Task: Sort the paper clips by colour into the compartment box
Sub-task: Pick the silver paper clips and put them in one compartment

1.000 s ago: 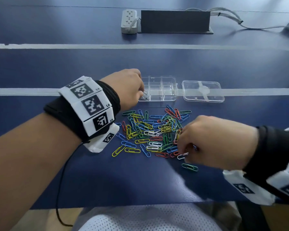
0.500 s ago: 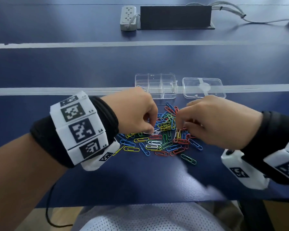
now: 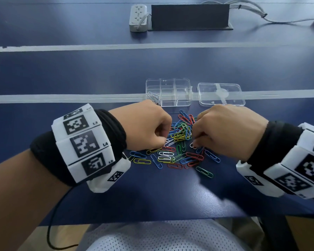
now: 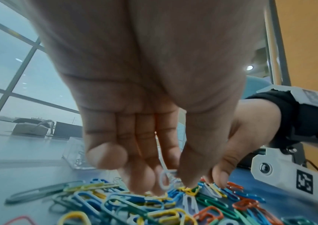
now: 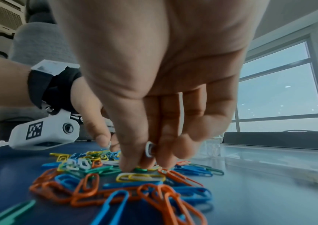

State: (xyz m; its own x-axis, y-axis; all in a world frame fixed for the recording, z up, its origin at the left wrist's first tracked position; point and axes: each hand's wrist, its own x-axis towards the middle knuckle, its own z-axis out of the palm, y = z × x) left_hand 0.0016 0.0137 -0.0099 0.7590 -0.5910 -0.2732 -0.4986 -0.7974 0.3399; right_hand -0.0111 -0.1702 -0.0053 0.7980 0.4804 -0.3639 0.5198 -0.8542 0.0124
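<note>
Dark blue table (image 3: 80,73) crossed by two pale tape lines (image 3: 98,47), in a room with tall windows (image 5: 281,91) seen from the wrist views. At the far edge, a white power strip (image 3: 138,18) beside a black upright panel (image 3: 189,17), grey cables (image 3: 257,13) trailing right. On the nearer tape line, a clear compartment box (image 3: 169,92) with silver clips (image 3: 153,96) lying in its near-left compartment, and the box's clear lid (image 3: 221,95) just to its right. Compared with a second ago: left hand (image 3: 143,127) drawn back from the box's near-left corner to the pile; right hand (image 3: 228,129) shifted from the pile's near-right edge to its far-right side; both hands now closer together than half a second ago. Heap of coloured paper clips (image 3: 178,142) spread on the table just near of the box, between and under the two hands, with a lone green clip (image 3: 204,172) at its near-right fringe. Left hand curled over the pile's left side, thumb and fingertips pinching a white clip (image 4: 163,179). Right hand curled over the right side, fingertips pressed into the heap, nipping another white clip (image 5: 149,149) between the fingers.
</note>
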